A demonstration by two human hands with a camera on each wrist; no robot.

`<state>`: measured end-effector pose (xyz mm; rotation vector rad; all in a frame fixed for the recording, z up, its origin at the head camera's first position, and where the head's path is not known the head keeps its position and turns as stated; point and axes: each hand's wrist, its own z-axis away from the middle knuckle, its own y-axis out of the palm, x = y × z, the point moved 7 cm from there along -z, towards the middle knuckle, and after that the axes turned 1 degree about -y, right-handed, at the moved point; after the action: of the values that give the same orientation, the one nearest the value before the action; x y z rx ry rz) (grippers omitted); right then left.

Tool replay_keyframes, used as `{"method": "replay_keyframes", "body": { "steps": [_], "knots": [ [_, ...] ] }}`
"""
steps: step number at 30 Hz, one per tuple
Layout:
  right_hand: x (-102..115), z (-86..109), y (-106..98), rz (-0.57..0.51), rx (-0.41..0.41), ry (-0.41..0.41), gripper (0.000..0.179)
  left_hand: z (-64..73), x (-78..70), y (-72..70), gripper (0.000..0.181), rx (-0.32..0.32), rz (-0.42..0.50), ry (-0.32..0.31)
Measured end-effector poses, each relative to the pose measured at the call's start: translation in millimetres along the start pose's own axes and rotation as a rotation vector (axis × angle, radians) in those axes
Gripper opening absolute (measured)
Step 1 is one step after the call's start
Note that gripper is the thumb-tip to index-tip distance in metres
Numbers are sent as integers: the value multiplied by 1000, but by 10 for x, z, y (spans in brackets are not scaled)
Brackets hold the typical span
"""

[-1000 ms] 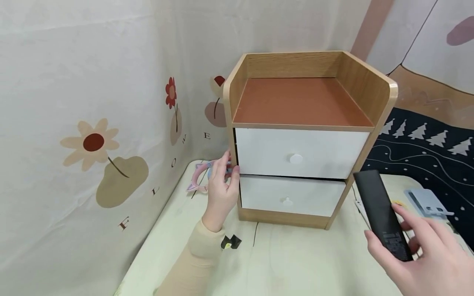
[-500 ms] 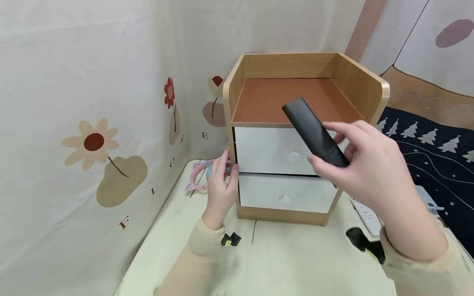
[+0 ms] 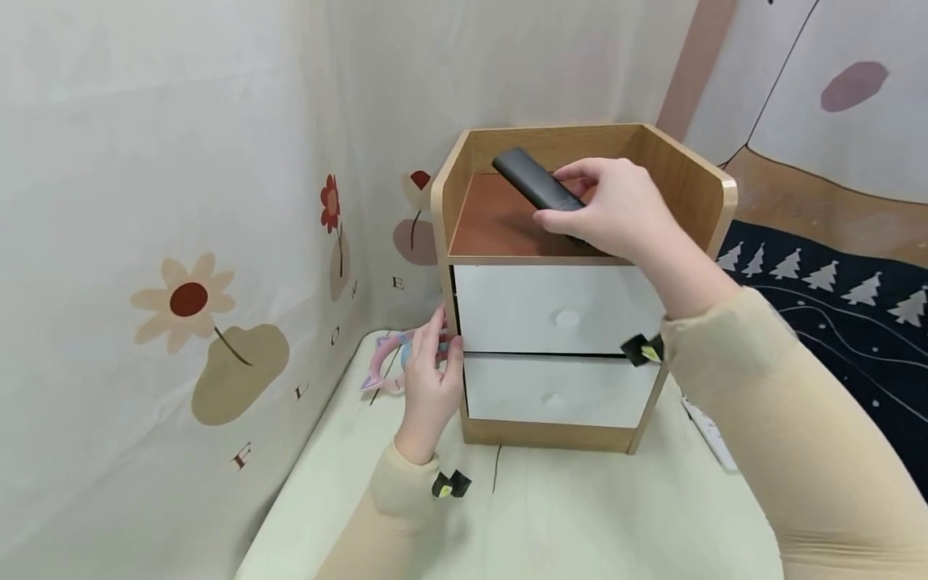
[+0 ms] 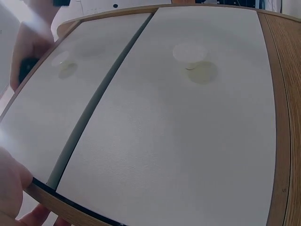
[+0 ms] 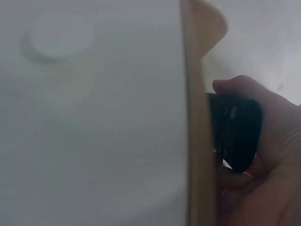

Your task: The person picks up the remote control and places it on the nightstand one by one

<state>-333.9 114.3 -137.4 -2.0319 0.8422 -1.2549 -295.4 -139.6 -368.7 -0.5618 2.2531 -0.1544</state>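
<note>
A small wooden cabinet (image 3: 547,435) with two white drawers stands in the head view. Its upper drawer (image 3: 507,310) and lower drawer (image 3: 507,391) look closed. Tilted above the reddish-brown top shelf (image 3: 486,217) is a black oblong device (image 3: 536,179), pinched by my right hand (image 3: 616,201) between thumb and fingers. In the right wrist view, the device's end (image 5: 240,134) shows small markings, partly behind the cabinet edge (image 5: 200,155). My left hand (image 3: 432,387) rests against the cabinet's left side, fingers extended along the panel and thumb at its front edge.
Behind the left hand lies a pink cat-eared ring-shaped item (image 3: 380,366). A white power strip (image 3: 710,435) is partly hidden by the right sleeve (image 3: 783,419). Printed curtains (image 3: 217,121) surround the pale table surface (image 3: 580,515).
My right hand has carried the black device from the cabinet's right side up and left, over the top shelf. The left hand stays at the cabinet's side. The head view has shifted slightly.
</note>
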Motion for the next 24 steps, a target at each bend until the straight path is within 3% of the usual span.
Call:
{"method": "replay_keyframes", "body": {
  "steps": [5,12,19,24],
  "knots": [
    [-47,-368,150,13,84,78,72,10,15,-25,57,-8,-17,-3],
    [10,-651,198,76,182,152,76,33,3,-22,57,-15,-6,-11],
    [-17,-731,319,26,211,185,74,42,-36,-3,58,-24,15,8],
    [-83,-718,349,-13,152,200,72,28,-77,15,59,-13,28,20]
  ]
}}
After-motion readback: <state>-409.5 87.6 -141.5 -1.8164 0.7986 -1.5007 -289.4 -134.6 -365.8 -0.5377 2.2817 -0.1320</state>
